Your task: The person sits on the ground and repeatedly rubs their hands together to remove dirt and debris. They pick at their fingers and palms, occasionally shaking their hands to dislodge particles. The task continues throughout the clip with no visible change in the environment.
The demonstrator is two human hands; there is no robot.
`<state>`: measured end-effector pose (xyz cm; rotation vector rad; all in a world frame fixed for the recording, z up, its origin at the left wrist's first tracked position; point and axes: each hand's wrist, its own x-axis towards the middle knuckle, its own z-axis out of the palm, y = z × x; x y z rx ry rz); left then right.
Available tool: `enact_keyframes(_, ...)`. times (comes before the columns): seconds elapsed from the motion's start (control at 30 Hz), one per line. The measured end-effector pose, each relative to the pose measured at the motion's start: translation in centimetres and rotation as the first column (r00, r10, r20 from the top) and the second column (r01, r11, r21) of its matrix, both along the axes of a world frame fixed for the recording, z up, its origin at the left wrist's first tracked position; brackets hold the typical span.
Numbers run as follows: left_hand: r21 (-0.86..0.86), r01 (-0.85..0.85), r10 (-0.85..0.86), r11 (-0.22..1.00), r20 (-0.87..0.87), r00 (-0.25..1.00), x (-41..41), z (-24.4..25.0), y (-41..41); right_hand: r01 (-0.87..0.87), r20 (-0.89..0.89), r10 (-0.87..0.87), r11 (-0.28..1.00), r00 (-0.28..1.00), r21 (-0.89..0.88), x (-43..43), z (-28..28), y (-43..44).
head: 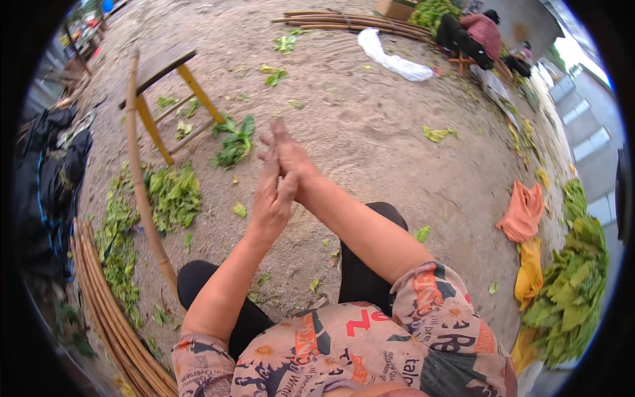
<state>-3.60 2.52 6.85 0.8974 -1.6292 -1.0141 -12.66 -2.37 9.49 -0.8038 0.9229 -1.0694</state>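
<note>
My left hand (272, 201) and my right hand (293, 155) meet in front of me, palm against palm, above the sandy ground. Both have their fingers stretched out, and nothing shows between them. Smudges of dirt darken the fingers. Beyond my left hand lies a clump of green leaves (237, 139), beside a wooden stool (163, 67) with yellow legs. A bamboo pole (136, 168) leans across the stool's near side and runs down to my left knee. My palms are hidden where they touch.
At left are a heap of leaves (173, 193), a bundle of bamboo poles (111, 317) and black plastic sheeting (47, 188). At right, broad green leaves (570, 288) lie beside orange cloth (521, 211). Farther off, a person (481, 37) sits near more poles (347, 21) and a white plastic sheet (392, 59).
</note>
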Motion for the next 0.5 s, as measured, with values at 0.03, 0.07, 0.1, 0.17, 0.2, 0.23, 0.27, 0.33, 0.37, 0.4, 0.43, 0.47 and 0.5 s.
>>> enact_keyframes(0.03,-0.036,0.034,-0.038,0.999,-0.104,0.994,-0.7,0.7,0.1,-0.017,0.037,0.015,0.998,0.999,0.066,-0.6,0.1,-0.4)
enact_keyframes(0.07,-0.032,0.027,-0.028,0.999,-0.031,0.999,-0.9,-0.7,-0.3,0.045,0.048,-0.044,0.999,0.998,-0.024,-0.9,-1.9,-1.5)
enact_keyframes(0.1,-0.077,-0.012,0.008,0.997,-0.052,0.999,-1.0,-1.2,-0.4,-0.019,0.094,0.016,0.999,0.995,0.026,-0.9,-2.8,-1.9)
enact_keyframes(0.17,-0.084,-0.013,0.011,0.996,-0.031,0.999,-1.0,-0.2,-0.2,0.025,0.123,-0.026,1.0,0.992,0.012,-0.3,-3.7,-2.0)
enact_keyframes(0.2,-0.076,-0.005,0.003,0.997,-0.022,1.0,-0.9,-0.1,-0.1,-0.015,0.167,0.016,1.0,0.986,-0.005,-0.2,-3.7,-1.7)
enact_keyframes(0.23,-0.078,-0.015,0.015,0.997,-0.002,1.0,-1.4,0.9,0.6,-0.008,0.111,0.007,1.0,0.994,0.01,-0.5,-3.4,-1.3)
enact_keyframes(0.27,-0.088,-0.009,0.01,0.996,0.015,1.0,-1.7,1.1,0.7,-0.015,0.092,0.015,1.0,0.996,-0.001,-1.0,-3.7,-1.4)
enact_keyframes(0.33,-0.07,-0.004,0.004,0.998,0.009,1.0,-1.8,1.0,1.0,-0.037,0.04,0.038,0.999,0.998,-0.027,-1.6,-3.2,-0.8)
enact_keyframes(0.37,-0.045,-0.006,0.005,0.999,-0.014,1.0,-1.5,0.8,1.1,-0.062,0.006,0.063,0.997,0.998,-0.04,-1.6,-2.3,-0.2)
enact_keyframes(0.4,0.003,0.017,-0.017,1.0,-0.054,0.998,-1.5,0.1,0.8,-0.012,-0.015,0.011,0.994,1.0,-0.11,-1.9,-2.0,0.5)
enact_keyframes(0.43,0.073,0.033,-0.02,0.997,-0.162,0.987,-1.1,-0.6,0.5,0.024,-0.03,-0.03,0.983,0.999,-0.18,-1.5,-2.0,0.7)
enact_keyframes(0.47,0.143,0.053,-0.013,0.988,-0.268,0.963,-0.9,-1.3,0.2,0.057,-0.044,-0.07,0.967,0.997,-0.249,-1.3,-2.1,1.0)
enact_keyframes(0.5,0.208,0.071,0.011,0.975,-0.367,0.93,-1.0,-1.0,0.2,0.028,-0.149,-0.074,0.957,0.986,-0.289,-0.8,-2.3,1.2)
